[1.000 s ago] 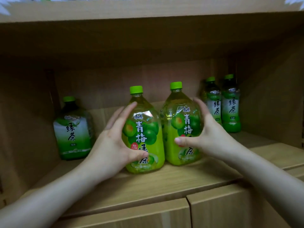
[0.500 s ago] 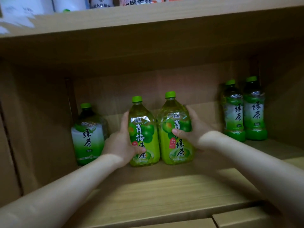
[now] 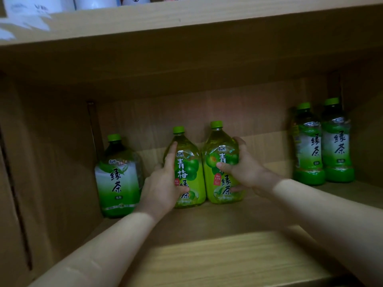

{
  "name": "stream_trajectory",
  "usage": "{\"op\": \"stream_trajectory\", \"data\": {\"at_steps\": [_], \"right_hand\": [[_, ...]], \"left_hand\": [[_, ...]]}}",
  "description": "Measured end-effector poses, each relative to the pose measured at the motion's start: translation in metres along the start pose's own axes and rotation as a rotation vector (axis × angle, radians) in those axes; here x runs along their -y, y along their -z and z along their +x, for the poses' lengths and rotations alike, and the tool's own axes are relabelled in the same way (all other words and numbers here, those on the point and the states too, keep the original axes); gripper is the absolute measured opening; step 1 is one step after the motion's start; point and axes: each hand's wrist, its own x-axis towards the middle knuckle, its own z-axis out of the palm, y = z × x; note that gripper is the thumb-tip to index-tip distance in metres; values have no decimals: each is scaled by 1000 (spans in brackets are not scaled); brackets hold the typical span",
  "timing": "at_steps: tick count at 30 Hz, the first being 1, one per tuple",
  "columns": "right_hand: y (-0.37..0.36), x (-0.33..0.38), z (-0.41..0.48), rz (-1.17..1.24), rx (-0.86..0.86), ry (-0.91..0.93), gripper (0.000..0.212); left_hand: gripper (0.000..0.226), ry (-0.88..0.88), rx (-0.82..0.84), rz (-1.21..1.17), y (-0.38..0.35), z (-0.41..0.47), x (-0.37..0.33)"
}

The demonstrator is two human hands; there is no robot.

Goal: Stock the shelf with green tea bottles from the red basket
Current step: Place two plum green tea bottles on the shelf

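1. While both arms reach into the wooden shelf (image 3: 207,255), each hand is wrapped around one yellow-green plum tea bottle; the two bottles stand upright, side by side and touching, mid-shelf toward the back.
2. Left hand (image 3: 163,187) — grips the left plum tea bottle (image 3: 189,172) from its left side, index finger up along the shoulder, thumb across the lower label.
3. Right hand (image 3: 244,168) — grips the right plum tea bottle (image 3: 219,162) from its right side, thumb laid across the label front.
4. Both have green caps and sit on the shelf board.
5. A wide green tea bottle (image 3: 118,181) with a white-to-green label stands just left of the left hand, near the shelf's left wall.
6. Two slim green tea bottles (image 3: 323,146) stand together at the far right, well apart from the held pair.
7. Upper shelf (image 3: 186,19): white containers (image 3: 62,5) at top edge, blurred — contents unreadable.
8. Red basket is out of frame.
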Motion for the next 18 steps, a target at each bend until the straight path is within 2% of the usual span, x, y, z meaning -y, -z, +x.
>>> {"op": "stream_trajectory", "data": {"at_steps": [4,8,11,15,16,18], "right_hand": [[-2,-6,3,-70,-108,68,87],[4,-10,1,-4,-45,94,87],[8,-13,1,4,14,113,88],[16,-12,-7,-97,116,133,108],[17,-8,-11,-116,112,132,108],[21,5,-20,-190,64,162,94]], "left_hand": [[117,4,-5,62,-3,-5,-1],[107,-79,-61,206,-2,-4,-8],[101,-112,-48,211,-2,-5,-10],[101,-86,-19,270,5,-8,-16],[99,-74,-3,268,7,-8,-18],[91,-9,41,133,14,-6,-24]]}}
